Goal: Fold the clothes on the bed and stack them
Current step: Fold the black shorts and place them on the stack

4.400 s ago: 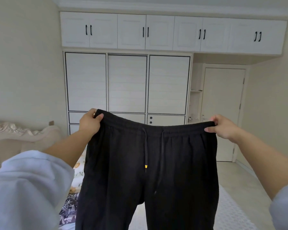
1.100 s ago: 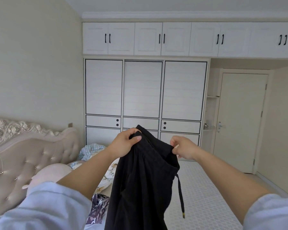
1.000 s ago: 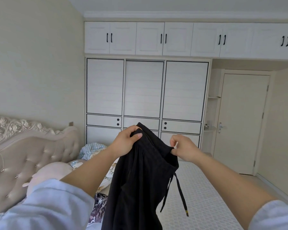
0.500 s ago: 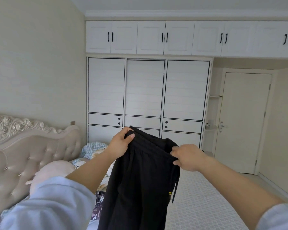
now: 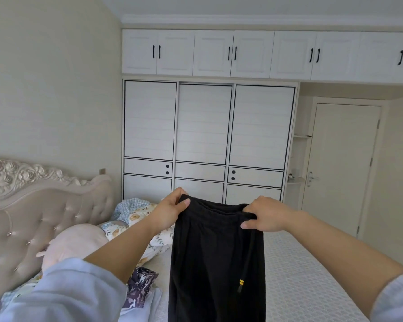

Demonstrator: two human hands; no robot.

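Black trousers (image 5: 216,263) held up at lower centre of the frame, doubled leg on leg and hanging over the bed (image 5: 300,287). Left hand (image 5: 170,213) pinching one waistband end, thumb over the cloth. Right hand (image 5: 264,214) curled round the other end, fingers closed on the band. Yellow-tipped drawstring (image 5: 242,281) dangling at right. Patterned garment (image 5: 140,288) lying lower left, beside a pink pillow (image 5: 72,242).

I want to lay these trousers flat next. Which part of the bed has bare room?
The bare mattress right of the hanging black trousers, toward the door. The left is crowded: floral bedding, pink pillow, patterned garment.
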